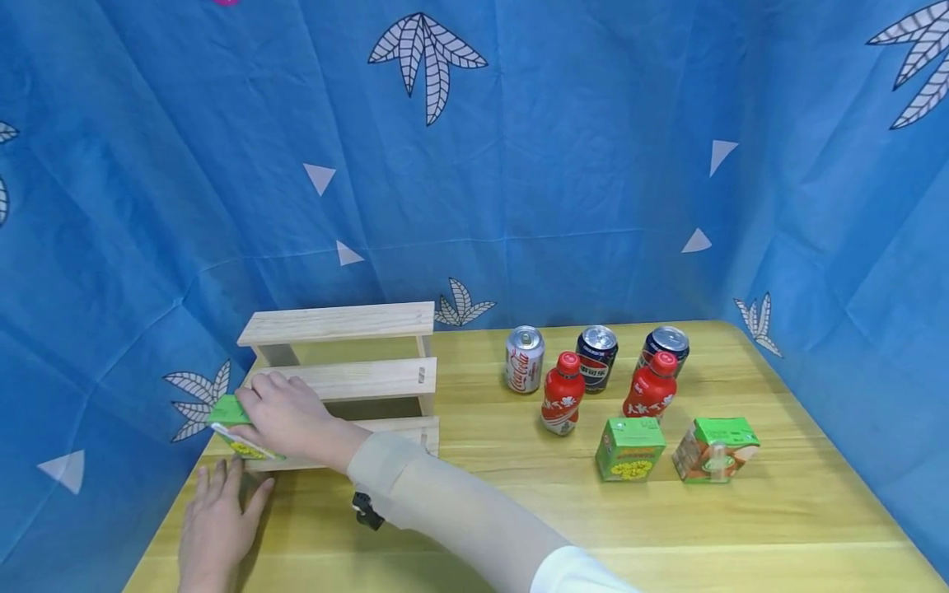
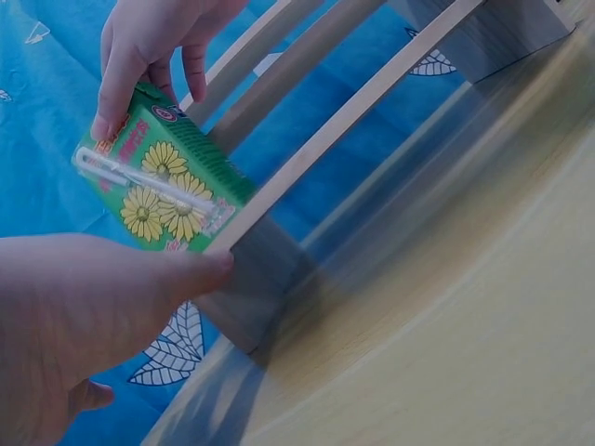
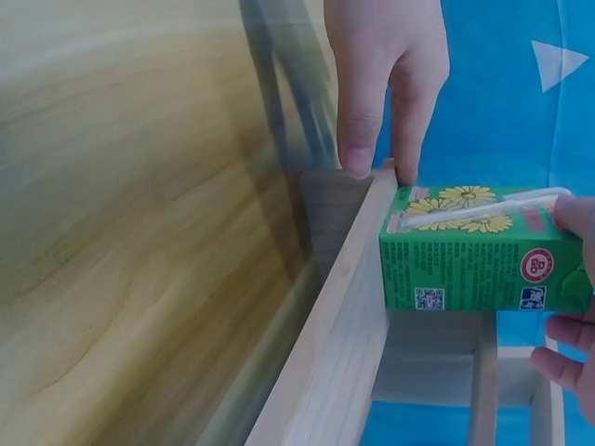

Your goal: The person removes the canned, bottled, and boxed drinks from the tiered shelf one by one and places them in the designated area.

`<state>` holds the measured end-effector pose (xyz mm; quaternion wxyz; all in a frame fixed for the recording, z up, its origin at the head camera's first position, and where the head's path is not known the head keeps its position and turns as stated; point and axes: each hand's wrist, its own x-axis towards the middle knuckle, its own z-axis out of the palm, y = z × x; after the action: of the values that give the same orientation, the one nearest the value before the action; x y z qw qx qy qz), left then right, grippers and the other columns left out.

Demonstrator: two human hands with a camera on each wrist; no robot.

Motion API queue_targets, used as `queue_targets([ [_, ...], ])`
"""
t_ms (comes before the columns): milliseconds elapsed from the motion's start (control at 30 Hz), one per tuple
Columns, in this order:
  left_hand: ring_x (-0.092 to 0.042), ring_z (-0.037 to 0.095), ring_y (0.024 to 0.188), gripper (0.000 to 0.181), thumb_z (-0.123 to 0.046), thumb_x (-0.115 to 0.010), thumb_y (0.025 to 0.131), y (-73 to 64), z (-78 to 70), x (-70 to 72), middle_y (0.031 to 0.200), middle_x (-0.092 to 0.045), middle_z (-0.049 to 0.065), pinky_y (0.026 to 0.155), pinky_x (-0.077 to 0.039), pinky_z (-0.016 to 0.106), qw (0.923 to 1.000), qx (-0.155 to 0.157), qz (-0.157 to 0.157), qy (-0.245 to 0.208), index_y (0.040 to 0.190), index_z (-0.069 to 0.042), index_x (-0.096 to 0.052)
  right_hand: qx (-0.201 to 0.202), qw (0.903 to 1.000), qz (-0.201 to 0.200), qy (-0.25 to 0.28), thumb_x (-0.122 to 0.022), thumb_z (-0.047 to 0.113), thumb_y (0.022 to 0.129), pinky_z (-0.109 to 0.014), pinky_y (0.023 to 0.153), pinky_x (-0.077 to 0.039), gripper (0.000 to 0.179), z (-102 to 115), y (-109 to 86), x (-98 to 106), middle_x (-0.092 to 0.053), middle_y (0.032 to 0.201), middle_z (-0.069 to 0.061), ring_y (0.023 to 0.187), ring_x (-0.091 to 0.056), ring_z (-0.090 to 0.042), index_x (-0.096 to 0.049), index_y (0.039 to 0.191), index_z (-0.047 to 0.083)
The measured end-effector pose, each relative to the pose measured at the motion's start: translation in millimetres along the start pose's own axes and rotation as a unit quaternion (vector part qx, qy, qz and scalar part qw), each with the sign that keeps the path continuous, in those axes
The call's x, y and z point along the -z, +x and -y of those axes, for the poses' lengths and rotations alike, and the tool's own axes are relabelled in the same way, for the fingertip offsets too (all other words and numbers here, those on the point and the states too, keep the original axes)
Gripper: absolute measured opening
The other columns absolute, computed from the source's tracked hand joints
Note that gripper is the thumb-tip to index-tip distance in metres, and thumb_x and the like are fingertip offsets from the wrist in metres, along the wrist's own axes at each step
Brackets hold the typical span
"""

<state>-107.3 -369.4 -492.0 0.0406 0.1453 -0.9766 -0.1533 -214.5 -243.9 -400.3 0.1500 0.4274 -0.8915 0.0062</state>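
Note:
A green juice-box carton [image 1: 226, 410] with yellow flowers and a straw on its side stands at the left end of the wooden rack's lowest board. My right hand [image 1: 292, 416] grips its upper part; in the left wrist view thumb and fingers straddle the carton [image 2: 172, 181]. The three-tier wooden rack [image 1: 337, 323] is at the table's left back. Beside its front left corner is my left hand [image 1: 217, 523], fingers extended. In the right wrist view, the left hand's [image 3: 395, 65] fingertips are at the board's end, close to the carton's base [image 3: 465, 269].
Right of the rack stand a silver can [image 1: 524, 360], two dark blue cans [image 1: 596, 358] and two red bottles [image 1: 562, 395]. Nearer the front are a green flowered carton [image 1: 630, 450] and another green-topped carton [image 1: 715, 450]. A blue curtain [image 1: 563, 165] surrounds the wooden table [image 1: 741, 535].

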Motion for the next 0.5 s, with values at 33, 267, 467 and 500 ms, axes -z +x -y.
queue_targets([
  [33, -0.002, 0.055, 0.145, 0.083, -0.056, -0.038, 0.1, -0.3, -0.2, -0.2, 0.151, -0.019, 0.04, 0.11, -0.017, 0.075, 1.0, -0.001, -0.002, 0.0, 0.149, 0.01, -0.024, 0.0, 1.0, -0.002, -0.001, -0.032, 0.062, 0.099, -0.019, 0.099, -0.046, 0.058, 0.2, -0.1, -0.3, -0.051, 0.129, 0.013, 0.118, -0.047, -0.002, -0.043, 0.144, 0.027],
  [267, -0.003, 0.055, 0.145, 0.083, -0.056, -0.038, 0.1, -1.3, -0.6, -0.8, 0.152, -0.018, 0.04, 0.11, -0.017, 0.075, 1.0, 0.001, -0.001, -0.005, 0.15, 0.008, -0.023, 0.001, 1.0, -0.005, -0.003, -0.031, 0.057, 0.101, -0.018, 0.102, -0.044, 0.055, 1.0, -1.0, -1.2, -0.049, 0.133, 0.013, 0.122, -0.045, -0.002, -0.043, 0.144, 0.026],
  [467, -0.001, 0.054, 0.145, 0.082, -0.056, -0.039, 0.1, -0.8, -0.9, 0.0, 0.152, -0.017, 0.04, 0.11, -0.017, 0.076, 1.0, 0.003, 0.004, -0.006, 0.151, 0.007, -0.022, 0.0, 0.9998, -0.02, -0.007, -0.031, 0.055, 0.102, -0.017, 0.103, -0.044, 0.053, 0.5, -4.4, -0.5, -0.05, 0.133, 0.013, 0.124, -0.045, -0.003, -0.045, 0.143, 0.024],
  [500, -0.001, 0.054, 0.145, 0.082, -0.056, -0.039, 0.1, -1.0, -0.9, 0.0, 0.152, -0.018, 0.04, 0.11, -0.017, 0.076, 1.0, 0.003, 0.003, -0.006, 0.151, 0.007, -0.022, 0.0, 0.9997, -0.022, -0.007, -0.031, 0.055, 0.102, -0.017, 0.103, -0.044, 0.053, 0.1, -5.1, -0.3, -0.05, 0.133, 0.013, 0.124, -0.045, -0.003, -0.045, 0.143, 0.024],
])
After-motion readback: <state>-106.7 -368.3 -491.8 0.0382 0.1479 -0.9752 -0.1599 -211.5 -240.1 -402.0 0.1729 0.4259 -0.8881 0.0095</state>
